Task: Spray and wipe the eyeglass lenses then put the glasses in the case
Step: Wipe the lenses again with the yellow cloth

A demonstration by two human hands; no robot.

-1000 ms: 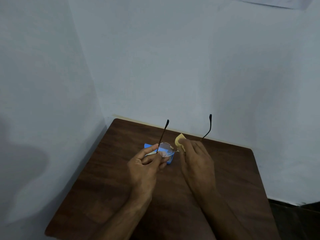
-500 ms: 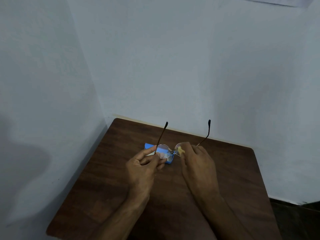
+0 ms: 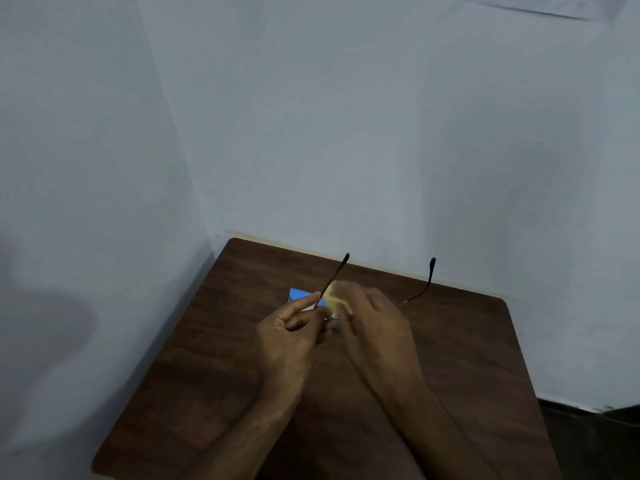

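Gripping the eyeglasses (image 3: 340, 266) above the far half of the desk (image 3: 207, 358), the left hand (image 3: 294, 337) is pinching the frame at its left end, with the forefinger stretching out straight and the other fingers curling in under it. The right hand (image 3: 375, 327) is clenching a small yellow cloth (image 3: 334, 299) and pressing it against the front of the glasses, right beside the left hand's fingertips. This hand and the cloth are showing motion blur, so the lenses themselves are not showing clearly behind them.

The glasses are hanging in the air between the two hands, not lying on the desk. Both thin temple arms are pointing up and away toward the far edge of the desk. The left one is rising just past the left forefinger, and the right temple arm (image 3: 430, 275) is curving up beyond the right hand's knuckles, its dark tip standing out against the wall.

A flat blue object (image 3: 298, 294) is lying on the desk under the hands, toward the far edge and a little nearer the left edge. The hands are hiding most of it, so what it is cannot be told.

The desk is standing in a corner of pale walls (image 3: 346, 116), and a strip of dark floor (image 3: 588, 438) is showing past its right edge.
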